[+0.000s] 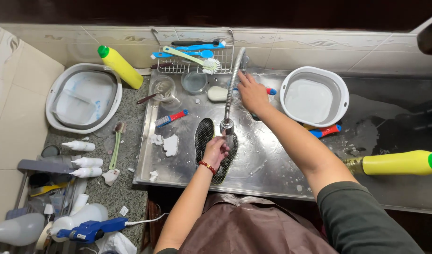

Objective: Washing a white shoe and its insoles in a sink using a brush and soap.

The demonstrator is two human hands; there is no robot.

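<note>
Steel sink tray (pixel 272 174) under me: my left hand (pixel 216 151), fingers curled shut on the black insole (pixel 205 134), keeps it below the faucet spout (pixel 227 124) for rinsing, while my right hand (pixel 251 94) reaches back, fingers together, at the faucet base.

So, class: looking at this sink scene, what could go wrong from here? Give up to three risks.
1. The left hand holds the black insole right under the running spout; water may splash over the sink's front edge onto the brown apron.
2. The right hand, reaching back by the tap, might knock the white soap bar.
3. The yellow bottle lying on its side could roll or leak.
</note>
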